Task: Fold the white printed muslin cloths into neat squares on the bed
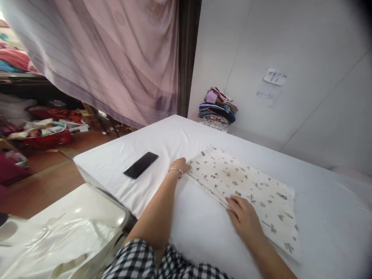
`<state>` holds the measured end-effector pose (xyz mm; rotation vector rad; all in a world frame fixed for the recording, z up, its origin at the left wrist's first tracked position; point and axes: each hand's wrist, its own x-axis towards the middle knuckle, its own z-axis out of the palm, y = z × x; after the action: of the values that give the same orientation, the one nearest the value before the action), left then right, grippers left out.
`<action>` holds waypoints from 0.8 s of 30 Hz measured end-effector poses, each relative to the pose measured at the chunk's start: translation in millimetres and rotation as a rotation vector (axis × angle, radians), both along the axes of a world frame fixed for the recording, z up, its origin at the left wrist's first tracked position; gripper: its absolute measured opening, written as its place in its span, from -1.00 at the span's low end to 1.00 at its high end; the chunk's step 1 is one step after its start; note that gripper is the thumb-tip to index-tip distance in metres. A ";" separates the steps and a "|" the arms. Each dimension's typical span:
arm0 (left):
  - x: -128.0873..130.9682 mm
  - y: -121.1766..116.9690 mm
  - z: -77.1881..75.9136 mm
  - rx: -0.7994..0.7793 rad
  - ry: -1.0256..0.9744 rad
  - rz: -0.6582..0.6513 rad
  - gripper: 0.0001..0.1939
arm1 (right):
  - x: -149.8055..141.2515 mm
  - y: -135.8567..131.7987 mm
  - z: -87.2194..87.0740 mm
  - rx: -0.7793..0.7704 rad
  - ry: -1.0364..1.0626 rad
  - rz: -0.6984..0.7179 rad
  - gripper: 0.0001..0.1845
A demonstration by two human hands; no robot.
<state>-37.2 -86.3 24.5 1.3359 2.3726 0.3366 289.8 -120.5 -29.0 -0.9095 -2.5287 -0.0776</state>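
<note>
A folded white cloth [241,178] with a small grey and brown print lies flat on the white-covered table [186,135]. My left hand [181,165], a bracelet at its wrist, is closed on the cloth's near left corner. Partway along the near edge, my right hand [245,219] grips the folded layers, fingers on top and thumb at the edge. The left fingertips are partly hidden. To the left of my left hand rests a black phone [141,164].
A stack of folded clothes [217,108] stands by the wall at the table's far edge. A pink curtain [124,58] hangs at the back left. Plastic wrapping [72,244] covers a pale surface at lower left. A red basket [52,138] of fabric sits on the floor.
</note>
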 end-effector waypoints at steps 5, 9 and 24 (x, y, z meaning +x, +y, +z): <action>0.2 -2.0 3.5 -0.015 -0.071 -0.006 -0.65 | 0.2 1.9 -4.4 0.039 -0.073 0.029 -0.62; -0.2 -0.4 4.0 -0.019 -0.152 -0.047 -0.71 | 12.4 10.1 4.5 0.098 -0.080 0.118 -0.51; 2.8 -43.5 -1.5 -0.077 -0.426 -0.111 -0.60 | 38.9 -2.0 10.3 -0.039 -0.164 0.225 -0.60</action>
<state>-34.4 -129.8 23.1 1.2135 1.9336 0.4434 328.8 -122.5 -18.7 -0.6508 -2.7770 -0.0341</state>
